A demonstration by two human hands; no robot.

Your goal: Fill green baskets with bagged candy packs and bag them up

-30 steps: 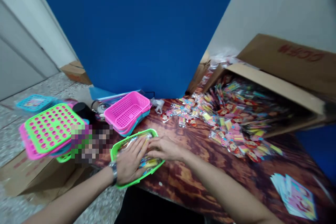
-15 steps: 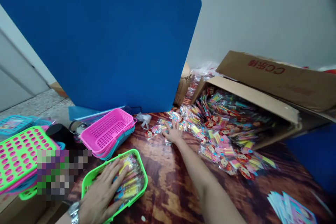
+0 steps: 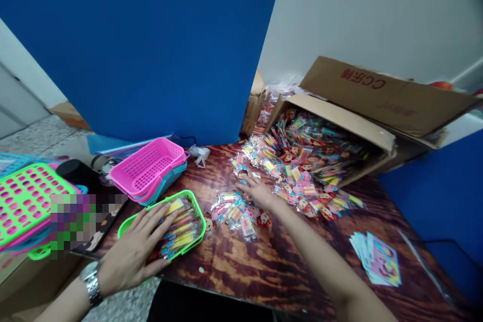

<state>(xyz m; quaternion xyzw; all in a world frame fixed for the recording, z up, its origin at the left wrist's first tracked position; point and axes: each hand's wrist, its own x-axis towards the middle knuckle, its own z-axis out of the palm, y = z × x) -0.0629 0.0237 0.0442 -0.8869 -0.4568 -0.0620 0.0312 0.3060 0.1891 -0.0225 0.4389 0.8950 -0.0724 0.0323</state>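
My left hand (image 3: 141,241), with a metal watch on its wrist, lies with fingers stretched over the left part of a green plastic basket (image 3: 198,244). Inside the basket are rows of small clear packets (image 3: 184,226) with yellow and coloured contents. My right hand (image 3: 258,191) reaches over the table with its fingers apart, just above a small heap of similar packets (image 3: 237,214). Behind that hand, many more packets (image 3: 302,171) spill out of a tipped cardboard box (image 3: 339,115).
Stacked pink and blue baskets (image 3: 151,166) stand behind the green one. More baskets with a green one on top (image 3: 33,201) are at the left. Printed cards (image 3: 377,261) lie on the right of the wooden table (image 3: 294,271). A blue board (image 3: 151,50) rises behind.
A cluster of packets has come away from the spill toward the table's near middle, beside the basket. My right hand is now over it; my left stays at the basket. The view has shifted.
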